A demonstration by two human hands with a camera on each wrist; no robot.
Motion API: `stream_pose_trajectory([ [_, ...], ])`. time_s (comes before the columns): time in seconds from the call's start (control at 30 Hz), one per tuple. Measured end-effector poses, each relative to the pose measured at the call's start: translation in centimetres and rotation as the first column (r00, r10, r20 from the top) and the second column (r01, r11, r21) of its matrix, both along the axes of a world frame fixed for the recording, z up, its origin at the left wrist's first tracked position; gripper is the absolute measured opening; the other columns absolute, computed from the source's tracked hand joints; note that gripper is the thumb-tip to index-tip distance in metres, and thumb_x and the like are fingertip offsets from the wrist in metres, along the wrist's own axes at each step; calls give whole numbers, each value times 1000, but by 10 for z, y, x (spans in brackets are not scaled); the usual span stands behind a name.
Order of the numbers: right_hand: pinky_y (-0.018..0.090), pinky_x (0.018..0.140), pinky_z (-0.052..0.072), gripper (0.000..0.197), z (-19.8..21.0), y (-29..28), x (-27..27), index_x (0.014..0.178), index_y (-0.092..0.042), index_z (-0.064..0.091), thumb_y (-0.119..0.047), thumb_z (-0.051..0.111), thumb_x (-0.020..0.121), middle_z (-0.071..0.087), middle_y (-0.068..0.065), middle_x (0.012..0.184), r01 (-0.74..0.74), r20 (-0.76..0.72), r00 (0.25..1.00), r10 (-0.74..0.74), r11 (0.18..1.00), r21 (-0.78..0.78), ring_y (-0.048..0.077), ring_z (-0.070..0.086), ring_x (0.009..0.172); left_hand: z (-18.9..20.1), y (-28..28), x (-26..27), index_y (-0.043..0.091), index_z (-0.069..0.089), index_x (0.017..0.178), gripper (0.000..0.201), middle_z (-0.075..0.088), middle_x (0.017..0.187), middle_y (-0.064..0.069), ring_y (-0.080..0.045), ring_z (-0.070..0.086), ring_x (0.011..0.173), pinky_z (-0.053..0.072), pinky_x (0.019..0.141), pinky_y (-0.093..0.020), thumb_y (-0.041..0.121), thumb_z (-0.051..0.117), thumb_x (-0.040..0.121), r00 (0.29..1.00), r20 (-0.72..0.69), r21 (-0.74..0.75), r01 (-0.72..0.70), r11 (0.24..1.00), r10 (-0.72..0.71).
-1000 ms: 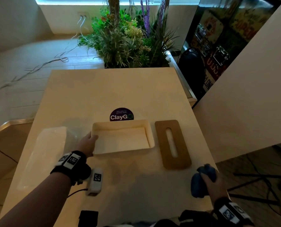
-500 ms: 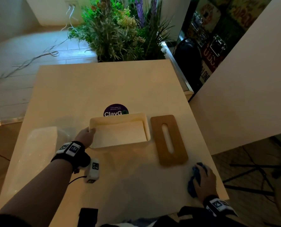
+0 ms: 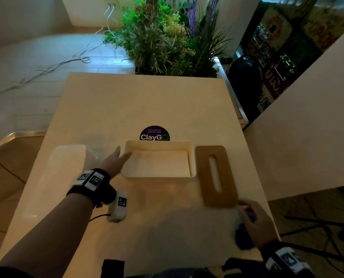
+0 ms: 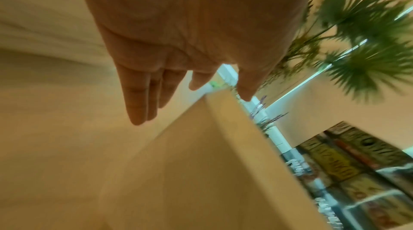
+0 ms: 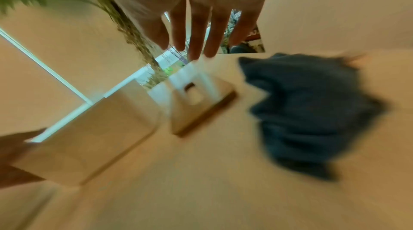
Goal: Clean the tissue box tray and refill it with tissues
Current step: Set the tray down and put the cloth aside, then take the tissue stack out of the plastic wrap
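The cream tissue box tray (image 3: 159,145) stands open at the middle of the table, its wooden slotted lid (image 3: 216,175) lying flat just right of it. My left hand (image 3: 123,155) hovers at the tray's left end with straight fingers (image 4: 138,106) and holds nothing; the tray wall (image 4: 223,128) lies right under the thumb. A clear-wrapped tissue pack (image 3: 66,177) lies left of that hand. My right hand (image 3: 247,209) is spread flat near the lid's near corner. The blue cloth (image 5: 308,110) lies loose on the table beside it, and the lid (image 5: 201,110) is in front of the fingers (image 5: 196,39).
A round ClayGo sticker (image 3: 154,134) sits behind the tray. Potted plants (image 3: 167,37) stand past the table's far edge. A beige wall panel (image 3: 307,137) stands close on the right. A small white tagged device (image 3: 118,205) lies near my left wrist.
My left hand has let go of the tray's left end and straightened its fingers. My right hand has let go of the blue cloth on the table and opened toward the lid.
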State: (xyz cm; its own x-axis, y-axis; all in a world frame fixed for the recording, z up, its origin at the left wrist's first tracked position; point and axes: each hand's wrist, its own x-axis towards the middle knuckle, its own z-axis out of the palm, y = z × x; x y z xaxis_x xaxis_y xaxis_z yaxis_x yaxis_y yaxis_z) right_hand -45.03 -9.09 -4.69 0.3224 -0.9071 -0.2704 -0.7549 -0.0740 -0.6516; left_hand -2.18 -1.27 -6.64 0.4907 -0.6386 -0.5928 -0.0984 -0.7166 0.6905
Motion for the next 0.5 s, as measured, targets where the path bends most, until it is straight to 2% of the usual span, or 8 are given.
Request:
stream_pose_trajectory([
  [0.03,35,82,50,14,5,2,20,99,-33,57,-23,59,89,65,-2,95,-20,83,996,13,996,86,20,62,92,9,9,0,17,20,145,74,39,144,-20,-37,43,126,38,103,-54,55,45,86,999,51,-54,5,999,-2],
  [0.07,31,78,52,10,8,5,41,94,-38,56,-32,60,87,66,-9,87,-75,139,989,58,989,124,12,63,84,20,21,1,16,27,143,63,43,141,-18,-35,45,125,37,105,-53,47,42,91,996,88,-132,-1,991,12],
  [0.13,20,69,52,8,12,14,90,90,-42,55,-43,60,83,68,-11,83,-213,186,964,189,970,115,7,63,79,44,55,5,15,49,129,39,61,120,-12,-30,57,110,45,98,-49,32,44,94,992,90,-295,-57,954,87],
  [0.2,18,66,50,18,9,29,143,85,-41,55,-24,60,88,68,-9,83,-318,205,936,288,939,133,8,63,76,64,99,19,20,63,107,21,73,90,2,-20,66,89,54,85,-35,20,47,93,986,91,-399,-95,912,143],
  [0.27,16,64,49,20,4,49,195,83,-35,58,-16,59,89,69,5,83,-406,221,903,369,900,160,9,62,71,72,140,41,24,65,95,20,75,77,7,-11,67,77,55,73,-19,12,49,92,975,131,-418,-111,902,181],
  [0.33,16,65,48,9,-1,72,243,89,-23,63,-16,58,90,70,11,85,-488,253,861,441,855,173,10,60,67,67,172,63,16,65,99,20,72,77,6,-9,64,75,50,66,-10,5,50,90,963,223,-347,-66,936,150],
  [0.4,15,65,48,10,-8,95,286,95,-12,65,-16,57,90,69,11,86,-519,294,840,457,835,182,8,59,66,58,191,81,9,65,102,19,69,88,-5,-14,62,80,46,65,-6,2,53,88,935,345,-264,14,965,80],
  [0.5,15,67,50,18,-19,119,338,102,-8,65,-18,57,90,68,8,86,-447,346,867,360,868,217,8,60,70,43,197,100,9,67,100,21,68,96,-11,-19,62,81,46,68,-9,0,57,85,900,436,-222,126,967,-17],
])
